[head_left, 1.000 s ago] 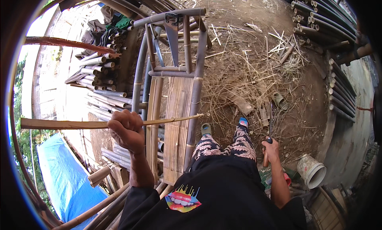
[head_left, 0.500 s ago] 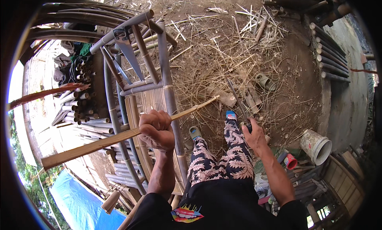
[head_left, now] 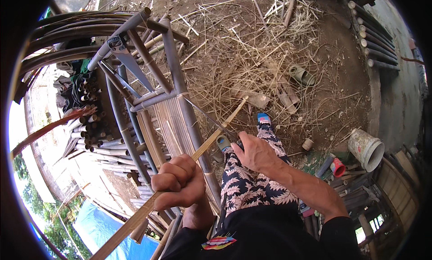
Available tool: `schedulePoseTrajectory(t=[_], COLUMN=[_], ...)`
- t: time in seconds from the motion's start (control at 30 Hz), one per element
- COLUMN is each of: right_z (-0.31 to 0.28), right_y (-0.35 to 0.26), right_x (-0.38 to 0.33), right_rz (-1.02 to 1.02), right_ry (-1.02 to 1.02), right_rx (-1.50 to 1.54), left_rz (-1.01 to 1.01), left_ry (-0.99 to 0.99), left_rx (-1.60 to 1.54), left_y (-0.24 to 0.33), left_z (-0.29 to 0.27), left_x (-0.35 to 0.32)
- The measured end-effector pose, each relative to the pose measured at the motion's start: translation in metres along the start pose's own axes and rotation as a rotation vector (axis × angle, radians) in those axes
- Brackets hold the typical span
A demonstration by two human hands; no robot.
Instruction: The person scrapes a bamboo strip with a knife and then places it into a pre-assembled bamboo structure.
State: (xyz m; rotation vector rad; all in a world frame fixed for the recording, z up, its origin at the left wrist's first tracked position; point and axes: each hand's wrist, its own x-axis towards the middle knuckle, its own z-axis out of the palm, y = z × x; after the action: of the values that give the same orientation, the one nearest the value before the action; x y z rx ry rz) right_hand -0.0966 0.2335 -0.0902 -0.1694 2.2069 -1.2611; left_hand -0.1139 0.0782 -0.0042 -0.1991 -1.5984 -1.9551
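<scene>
My left hand [head_left: 179, 181] is closed in a fist round a long, pale bamboo strip [head_left: 130, 226], which slants from the lower left up to a thin tip near my feet. In my right hand [head_left: 258, 153] is a long-bladed knife [head_left: 206, 115], gripped by a dark handle mostly hidden under the fingers. Its narrow blade points up and left and crosses the strip beyond my left fist. Whether the edge bites into the bamboo is too fine to see. Beneath the strip stands a bamboo bench [head_left: 171, 129] with a slatted top.
A handsaw [head_left: 135, 71] hangs on the bench's end frame. Bamboo shavings [head_left: 252, 75] litter the dirt floor round a loose sandal [head_left: 301, 75]. At right are a dirty white bucket [head_left: 366, 149] and a red cup [head_left: 337, 167]. Bamboo poles [head_left: 375, 46] lie stacked at the far right.
My right hand has swung left and brought the knife from beside my leg to across the strip. My left hand has come lower and nearer, tilting the strip more steeply.
</scene>
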Motion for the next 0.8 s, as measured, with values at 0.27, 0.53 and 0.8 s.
schedulePoseTrajectory(t=[0.27,0.53,0.8], right_z=[0.018,0.032,0.089], right_y=[0.02,0.05,0.258], right_x=[0.023,0.032,0.1], right_rz=[-0.103,0.049,0.613], right_ry=[0.143,-0.013,-0.063], right_rx=[-0.146,-0.229,-0.369], left_rz=[-0.019,-0.005,-0.117], left_ry=[-0.005,-0.054,-0.05], left_rx=[-0.078,-0.087,-0.091], left_y=[-0.002,-0.004,-0.003], left_z=[-0.002,-0.003,-0.023], left_x=[0.004,0.011,0.032])
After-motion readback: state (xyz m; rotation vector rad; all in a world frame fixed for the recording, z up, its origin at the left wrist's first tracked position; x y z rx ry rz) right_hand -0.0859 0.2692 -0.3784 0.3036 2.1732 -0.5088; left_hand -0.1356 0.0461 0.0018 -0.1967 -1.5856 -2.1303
